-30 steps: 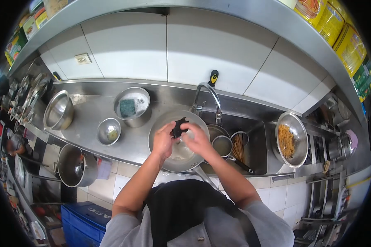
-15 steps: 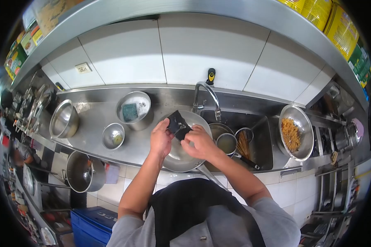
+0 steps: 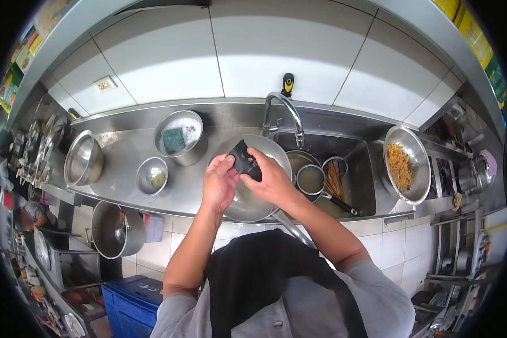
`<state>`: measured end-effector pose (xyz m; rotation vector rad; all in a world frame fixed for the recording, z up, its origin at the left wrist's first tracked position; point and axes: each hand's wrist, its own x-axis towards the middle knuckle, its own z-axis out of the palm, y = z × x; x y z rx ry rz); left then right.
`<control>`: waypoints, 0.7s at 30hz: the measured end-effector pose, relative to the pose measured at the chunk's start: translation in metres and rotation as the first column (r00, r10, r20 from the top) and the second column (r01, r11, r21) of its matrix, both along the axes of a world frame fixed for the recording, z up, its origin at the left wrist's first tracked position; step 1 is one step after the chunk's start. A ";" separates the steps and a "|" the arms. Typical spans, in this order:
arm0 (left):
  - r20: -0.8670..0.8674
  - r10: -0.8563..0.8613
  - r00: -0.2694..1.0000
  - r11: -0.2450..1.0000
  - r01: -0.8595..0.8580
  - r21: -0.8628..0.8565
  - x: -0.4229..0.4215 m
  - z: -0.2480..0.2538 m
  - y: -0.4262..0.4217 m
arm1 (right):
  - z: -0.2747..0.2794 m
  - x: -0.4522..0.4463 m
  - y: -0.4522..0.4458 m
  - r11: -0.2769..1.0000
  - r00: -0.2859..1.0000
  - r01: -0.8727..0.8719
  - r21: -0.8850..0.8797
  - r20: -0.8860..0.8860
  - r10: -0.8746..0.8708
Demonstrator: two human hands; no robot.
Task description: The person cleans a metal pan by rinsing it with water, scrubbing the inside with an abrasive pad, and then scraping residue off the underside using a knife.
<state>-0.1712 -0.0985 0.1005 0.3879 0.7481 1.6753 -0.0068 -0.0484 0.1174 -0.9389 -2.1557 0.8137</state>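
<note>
A small, dark, limp piece [image 3: 244, 160], perhaps cloth or a scouring pad, is held between both hands. My left hand [image 3: 220, 183] pinches its left edge between thumb and fingers. On the right side, my right hand [image 3: 268, 179] grips the same piece, with the thumb at its lower edge. Both hands are over a wide metal pan [image 3: 243, 207], whose handle points down toward my apron. Left of the pan, a metal pot [image 3: 198, 147] contains suds and a green sponge [image 3: 173, 141]. A small metal bowl [image 3: 147, 181] with a little yellowish liquid stands beside it.
Behind the pan rises a curved faucet [image 3: 288, 106]. The sink [image 3: 361, 183] holds pots and a strainer with brown sticks. At the right is a bowl of orange-brown food [image 3: 399, 168]. An upright metal bowl [image 3: 85, 159] and large pot [image 3: 136, 235] are left; a person [image 3: 32, 213] is far left.
The dark piece was bunched up, then spread out, and is now partly folded between my hands. My right fingers have moved up behind its right side. The camera view has shifted slightly.
</note>
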 end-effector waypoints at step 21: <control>0.001 -0.045 0.999 0.992 0.045 0.121 -0.010 -0.022 -0.002 | 0.003 0.021 0.029 0.901 0.973 -0.090 -0.425 -0.230 -0.011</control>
